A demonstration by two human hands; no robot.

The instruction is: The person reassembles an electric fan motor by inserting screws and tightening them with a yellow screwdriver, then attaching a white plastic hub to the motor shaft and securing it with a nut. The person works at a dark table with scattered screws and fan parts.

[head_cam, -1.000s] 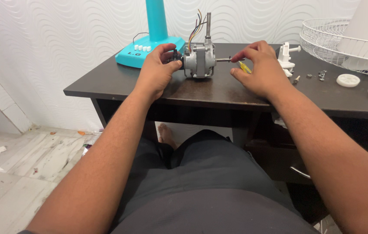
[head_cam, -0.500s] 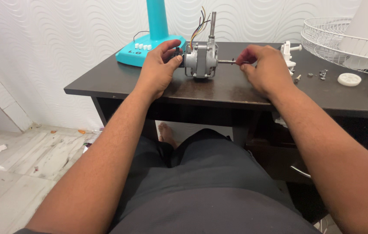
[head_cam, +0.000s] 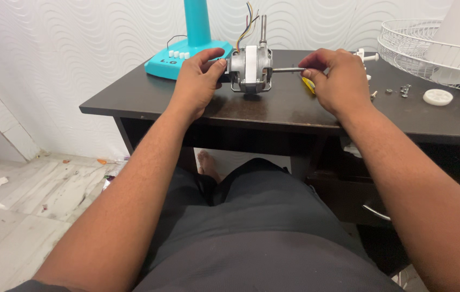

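White wallpaper with a raised wave pattern backs a dark brown wooden tabletop, seen from above by a seated person in dark trousers. Near the middle of the tabletop's far half stands a small silver-grey metal fan motor with a bundle of coloured wires rising from its top and a thin steel shaft running out to its right. The left hand closes on the motor's left end, thumb and fingers pressed against the housing. The right hand pinches the free end of the shaft between thumb and fingers, and a yellow-handled tool lies on the tabletop just under it. Behind the left hand, toward the far left corner, sits a turquoise plastic fan base with white buttons and an upright turquoise column. At the far right edge lie a white wire fan guard, a round white plastic cap and several small metal screws.
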